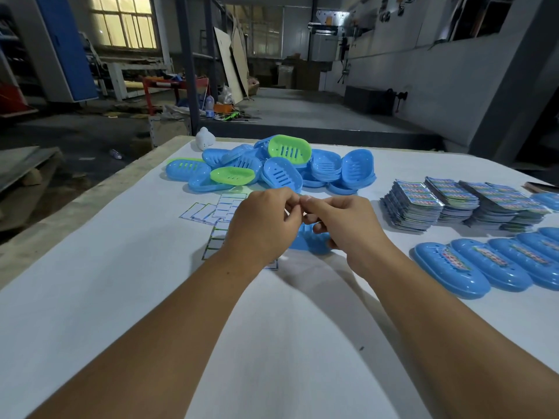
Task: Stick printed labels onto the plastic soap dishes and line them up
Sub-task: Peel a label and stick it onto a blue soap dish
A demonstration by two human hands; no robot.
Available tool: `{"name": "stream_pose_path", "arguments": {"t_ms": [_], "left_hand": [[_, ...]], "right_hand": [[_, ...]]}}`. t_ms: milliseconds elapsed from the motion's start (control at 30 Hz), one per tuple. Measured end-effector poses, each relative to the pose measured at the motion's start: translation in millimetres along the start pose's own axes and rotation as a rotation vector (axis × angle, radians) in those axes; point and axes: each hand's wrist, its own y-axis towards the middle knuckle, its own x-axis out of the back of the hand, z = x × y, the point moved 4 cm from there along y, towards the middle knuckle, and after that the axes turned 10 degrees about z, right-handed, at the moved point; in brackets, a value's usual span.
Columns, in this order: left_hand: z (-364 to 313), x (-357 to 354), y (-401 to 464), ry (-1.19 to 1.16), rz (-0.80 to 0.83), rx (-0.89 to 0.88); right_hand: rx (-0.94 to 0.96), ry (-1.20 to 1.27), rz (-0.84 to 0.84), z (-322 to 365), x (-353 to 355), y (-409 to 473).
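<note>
Two bare forearms are seen reaching forward from the bottom edge over a white tabletop [127,297]. The left hand [260,228] and the right hand [348,228] are brought together in the middle, knuckles up. The fingertips [295,204] of both hands are curled and pinched against each other, as if something very small is held between them; what it is cannot be made out. The lower fingers of the right hand are curled toward a blue soap dish [311,241] that lies on the tabletop directly beneath and just behind the fingers; whether the dish is touched cannot be told.

Under the left wrist and just to the left of the fingers, white backing sheets [217,210] with blue-edged blank rectangles are spread flat. To the right of the fingers, near the right edge, a row of labelled blue dishes [453,267] is laid side by side, each one turned over and bearing a colourful label across its back.

Farther right and beyond that row, stacks of printed labels [453,204] are set close together. Straight ahead of the fingers, a loose pile of unlabelled dishes [281,173] is heaped, mostly blue, with a few green ones [290,149] among them. At the pile's far left a small white object [205,138] is placed at the tabletop's far edge.

Beyond the tabletop a dim workshop floor, a lit window [124,22] at upper left and leaning boards [233,62] are seen.
</note>
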Motion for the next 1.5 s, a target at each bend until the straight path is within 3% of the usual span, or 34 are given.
{"name": "stream_pose_path", "arguments": {"t_ms": [233, 367, 500, 767, 967, 1267, 1500], "left_hand": [[-5.0, 0.2, -1.5, -0.078, 0.014, -0.044], [14.7, 9.2, 2.7, -0.140, -0.105, 0.199], [27.8, 4.2, 3.9, -0.352, 0.029, 0.383], [20.0, 5.1, 4.8, -0.470, 0.093, 0.394], [20.5, -0.7, 2.8, -0.428, 0.133, 0.368], [23.1, -13.1, 1.3, -0.443, 0.152, 0.400], [24.3, -19.6, 4.3, -0.323, 0.198, 0.456]], "right_hand": [[-0.040, -0.074, -0.054, -0.7, 11.7, 3.9], [0.004, -0.179, 0.024, 4.0, 20.2, 5.0], [0.024, -0.243, 0.157, 5.3, 25.5, 4.4], [0.033, -0.294, 0.188, 0.0, 29.5, 7.6], [0.040, -0.311, 0.187, -2.2, 30.3, 10.0], [0.026, -0.343, 0.017, -10.3, 34.2, 16.5], [-0.124, -0.463, -0.011, -20.8, 38.0, 22.1]]}}
